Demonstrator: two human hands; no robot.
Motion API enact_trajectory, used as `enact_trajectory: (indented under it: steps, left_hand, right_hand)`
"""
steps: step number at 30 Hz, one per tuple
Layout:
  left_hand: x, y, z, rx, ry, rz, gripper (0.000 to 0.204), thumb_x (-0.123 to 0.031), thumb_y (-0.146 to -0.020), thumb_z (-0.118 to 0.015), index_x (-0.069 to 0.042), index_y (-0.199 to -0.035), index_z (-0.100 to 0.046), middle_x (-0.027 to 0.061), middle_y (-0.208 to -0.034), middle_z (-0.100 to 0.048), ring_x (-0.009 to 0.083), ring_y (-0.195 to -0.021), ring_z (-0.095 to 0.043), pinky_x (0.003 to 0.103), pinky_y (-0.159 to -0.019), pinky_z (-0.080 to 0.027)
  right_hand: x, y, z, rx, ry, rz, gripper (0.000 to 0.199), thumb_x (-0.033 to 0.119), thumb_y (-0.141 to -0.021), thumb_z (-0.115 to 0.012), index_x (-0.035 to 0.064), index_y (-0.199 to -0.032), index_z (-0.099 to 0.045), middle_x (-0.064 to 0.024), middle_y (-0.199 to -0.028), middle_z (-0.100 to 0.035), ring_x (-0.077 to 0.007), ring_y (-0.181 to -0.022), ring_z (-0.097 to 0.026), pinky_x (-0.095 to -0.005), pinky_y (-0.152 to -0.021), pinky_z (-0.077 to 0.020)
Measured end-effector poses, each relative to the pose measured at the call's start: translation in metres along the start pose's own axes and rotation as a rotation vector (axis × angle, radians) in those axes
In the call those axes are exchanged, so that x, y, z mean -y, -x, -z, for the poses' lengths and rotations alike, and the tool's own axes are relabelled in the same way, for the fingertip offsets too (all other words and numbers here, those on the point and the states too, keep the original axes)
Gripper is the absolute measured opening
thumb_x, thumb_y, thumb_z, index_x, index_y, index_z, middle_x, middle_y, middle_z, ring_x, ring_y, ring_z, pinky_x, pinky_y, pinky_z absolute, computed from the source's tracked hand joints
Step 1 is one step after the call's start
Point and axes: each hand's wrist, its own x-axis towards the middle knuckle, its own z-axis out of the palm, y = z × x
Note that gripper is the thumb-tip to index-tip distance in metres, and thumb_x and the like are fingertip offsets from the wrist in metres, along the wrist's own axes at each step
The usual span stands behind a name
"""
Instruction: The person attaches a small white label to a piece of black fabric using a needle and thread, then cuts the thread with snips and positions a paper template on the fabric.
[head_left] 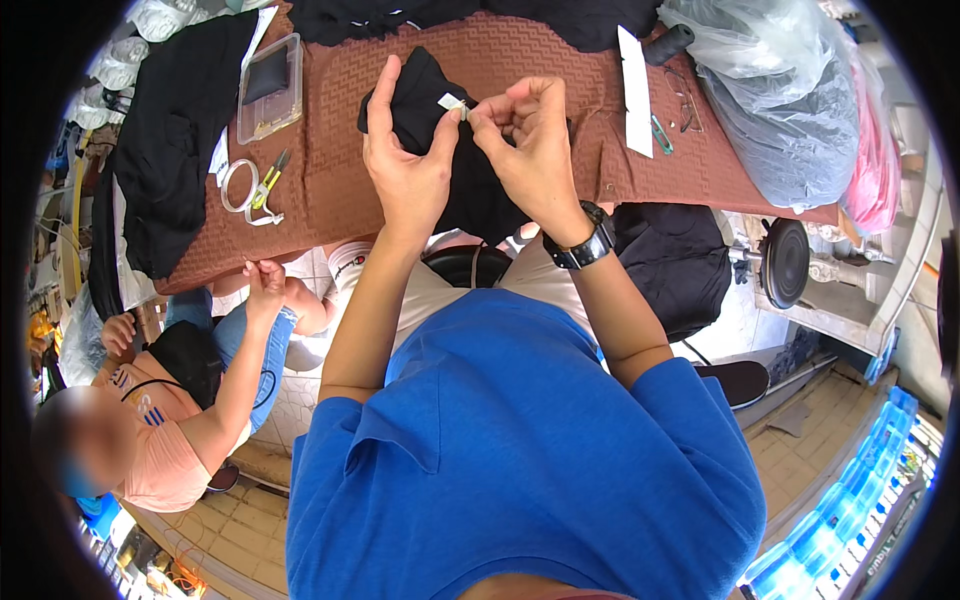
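Across upper frame: brown cloth-covered table [325, 190]. Lower L: co-worker [170, 440], seated. Upper R: grey plastic bag [780, 110], bulging. Upper L: black garment [165, 150], draped at table's L end. Upper ctr: black fabric [470, 190], under the hands, lower part reaching near edge of table. L hand [405, 165]: index up, wide of thumb; other fingers hidden, can't tell their grip. R hand [535, 150]: thumb & index narrow, tips tog. White strip [634, 95] R of hands; yellow-handled snips [270, 175] L. Smallest: white label [450, 102] on black fabric, upper ctr, betw. hands; R tips look to pinch its edge, L thumb tip against it.

Risks (judgmt): label may slip if R pinch slackens, as it's tiny & partly covered. Fabric may pucker if hands pull unevenly; may slide if its lower part drags over the edge. Snips could be knocked if L hand swings wide.

Edges/room: near edge runs close to wrists; co-worker's hand [264, 285] at it, lower L. Brown cloth shows betw. L hand & snips, approx. enough for sideways moves. R side: strip first, then bag.
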Motion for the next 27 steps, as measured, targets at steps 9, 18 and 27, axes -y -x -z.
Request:
enact_trajectory:
  steps: [9,18,27]
  left_hand:
    - [0.0059,-0.0001,-0.0001,-0.005,0.061,0.028,0.071,0.011,-0.081,-0.073,0.002,-0.147,-0.047,0.0147,-0.126,-0.064,0.0163,-0.101,-0.067,0.030,-0.090,-0.055]
    - [0.0083,0.0007,0.0011,-0.011,-0.010,-0.002,0.072,0.008,-0.080,-0.075,0.001,-0.146,-0.049,0.0158,-0.129,-0.064,0.0194,-0.109,-0.066,0.032,-0.095,-0.053]
    - [0.0104,0.0036,0.0014,0.006,-0.091,-0.038,0.072,0.011,-0.082,-0.074,0.000,-0.148,-0.047,0.0137,-0.132,-0.060,0.0169,-0.107,-0.065,0.029,-0.093,-0.054]
  right_hand:
    - [0.0020,-0.0023,-0.0021,-0.026,0.009,0.036,0.044,-0.007,-0.090,-0.070,0.0025,-0.115,-0.035,-0.0148,-0.101,-0.066,-0.0148,-0.090,-0.064,-0.0278,-0.080,-0.0549]
    - [0.0019,-0.0029,-0.0045,-0.047,0.062,0.048,0.045,-0.006,-0.088,-0.071,0.0032,-0.114,-0.035,-0.0136,-0.098,-0.067,-0.0141,-0.087,-0.065,-0.0278,-0.078,-0.0551]
    - [-0.0009,0.0016,-0.0013,-0.021,-0.015,-0.012,0.043,-0.008,-0.088,-0.068,0.0041,-0.110,-0.034,-0.0131,-0.097,-0.065,-0.0130,-0.088,-0.063,-0.0274,-0.078,-0.0550]
